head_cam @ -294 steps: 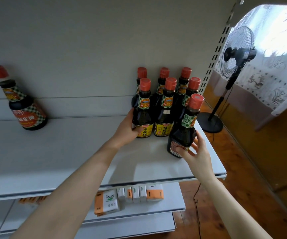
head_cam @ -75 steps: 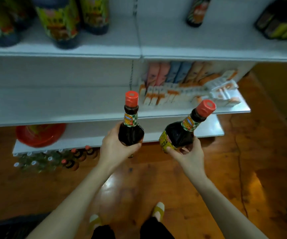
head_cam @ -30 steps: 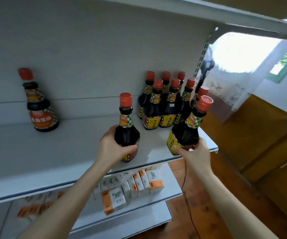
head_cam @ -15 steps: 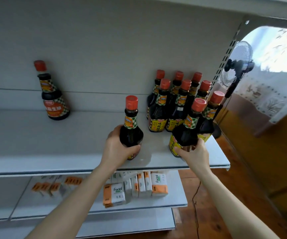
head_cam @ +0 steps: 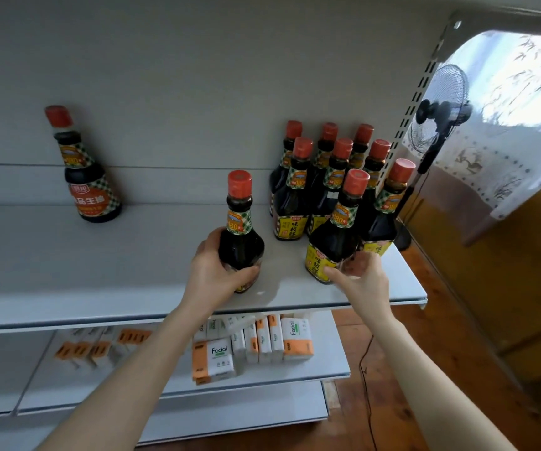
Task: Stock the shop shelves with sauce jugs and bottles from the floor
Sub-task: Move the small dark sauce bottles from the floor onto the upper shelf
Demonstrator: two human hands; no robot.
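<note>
Stock entry, upper shelf (head_cam: 99,271): left hand (head_cam: 212,271) is gripping the first bottle (head_cam: 241,236), fingers and thumb curling round its dark belly; this red-capped bottle is standing upright near the shelf's front edge. Right hand (head_cam: 361,275) is wrapping its fingers round the yellow lower label of the second bottle (head_cam: 335,242), which is tilting with its cap to the right, just in front of the shelved bottles (head_cam: 324,190). Its base seems to be touching the shelf, though blur there is leaving this uncertain. The shelved bottles, seven with red caps, are standing packed together at the shelf's right end. A lone bottle (head_cam: 88,180) with a red label is standing well apart at the back left. On the lower shelf (head_cam: 327,369), tissue packs (head_cam: 217,359) are sitting in a row. A standing fan (head_cam: 438,105) is showing beyond the shelf's right end.
</note>
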